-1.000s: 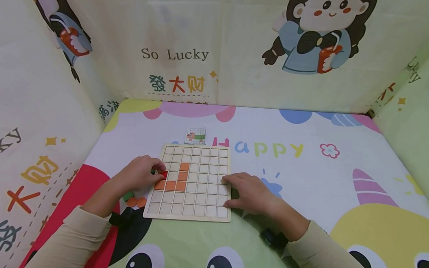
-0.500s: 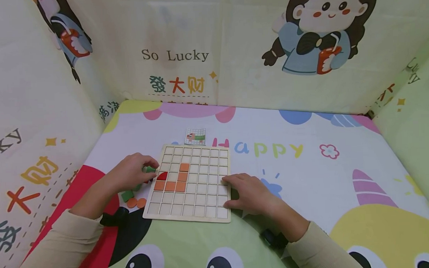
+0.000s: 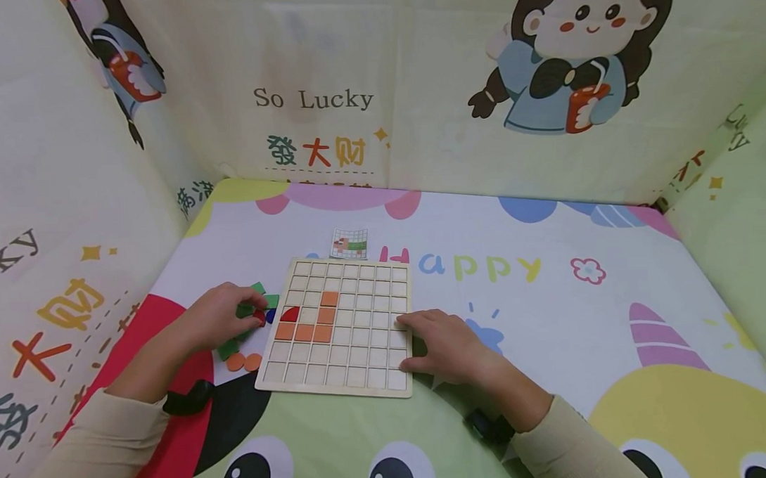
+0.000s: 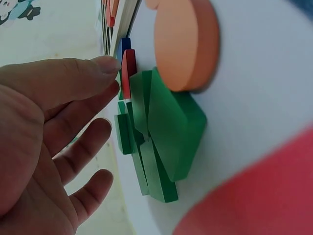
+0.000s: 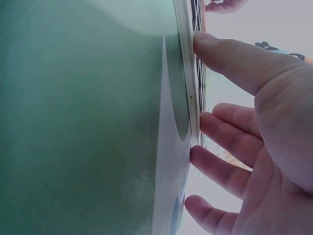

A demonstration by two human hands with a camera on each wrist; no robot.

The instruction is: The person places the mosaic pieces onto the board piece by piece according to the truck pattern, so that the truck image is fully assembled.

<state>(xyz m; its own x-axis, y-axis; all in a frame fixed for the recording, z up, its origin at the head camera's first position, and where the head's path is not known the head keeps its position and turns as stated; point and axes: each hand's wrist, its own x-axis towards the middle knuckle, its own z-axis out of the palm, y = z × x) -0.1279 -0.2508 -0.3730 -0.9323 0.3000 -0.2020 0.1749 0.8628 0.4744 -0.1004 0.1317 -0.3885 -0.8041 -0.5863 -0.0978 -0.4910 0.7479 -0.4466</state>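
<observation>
A light wooden grid board (image 3: 368, 352) lies on the table. Set in its cells are several orange square tiles (image 3: 304, 332) and a red curved-edge tile (image 3: 290, 314). Left of the board my left hand (image 3: 217, 316) hovers over a loose pile, thumb and index tips right at a red piece (image 4: 128, 73). Beside that piece lies a blue piece (image 3: 271, 315). Green tiles (image 4: 173, 127) spread under and around the fingers, partly hidden in the head view. My right hand (image 3: 446, 346) rests at the board's right edge, thumb and fingertips touching the rim.
Two orange discs (image 3: 244, 362) lie near the board's lower left corner. Behind the board's far edge is a small picture card (image 3: 349, 243) with a gridded coloured pattern. Printed cloth walls (image 3: 431, 153) enclose the table at the back and sides.
My left hand has let go of the red curved-edge tile, which now sits in a left cell above the orange row, and has moved left to the loose pile. My right hand stays put.
</observation>
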